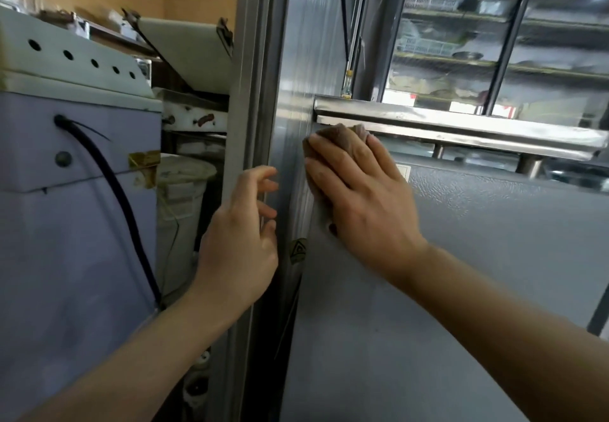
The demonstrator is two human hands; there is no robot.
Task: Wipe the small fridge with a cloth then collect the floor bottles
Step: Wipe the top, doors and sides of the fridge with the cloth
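Cloth (pixel 333 140), brown and bunched, lies under the right hand (pixel 359 191), which presses it flat with straight fingers against the grey fridge (pixel 461 273), at the top left corner of its front, just below a steel ledge (pixel 461 125). Only the far edge of the cloth and a small bit below the thumb show; the rest is hidden by the hand. The left hand (pixel 244 234) is to the left, near the metal frame (pixel 247 92) beside the fridge, with fingers loosely bent and holding nothing; whether the fingertips touch the frame I cannot tell. A yellow triangle sticker (pixel 297 250) is on the edge between the two hands. Far left stands a pale blue machine (pixel 66 224) with a black cable (pixel 122 204), and behind it a white bucket (pixel 181 207). Far right, behind glass, shelves (pixel 461 59) are seen, blurred.
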